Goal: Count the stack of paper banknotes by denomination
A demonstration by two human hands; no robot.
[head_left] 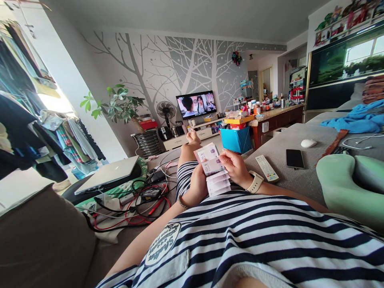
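Note:
I lie back on a grey sofa (288,136) in a striped shirt, legs stretched out. My left hand (198,185) is closed around a stack of pinkish banknotes (213,168), held upright over my lap. My right hand (234,165), with a pale watch on its wrist, pinches the front note near the top of the stack. Several notes fan out below the fingers.
A white remote (267,168), black phone (295,158) and white mouse (308,143) lie on the sofa to the right, beside a green cushion (345,184). On the left are a silver laptop (109,173) and tangled cables (141,202). A TV (196,104) plays ahead.

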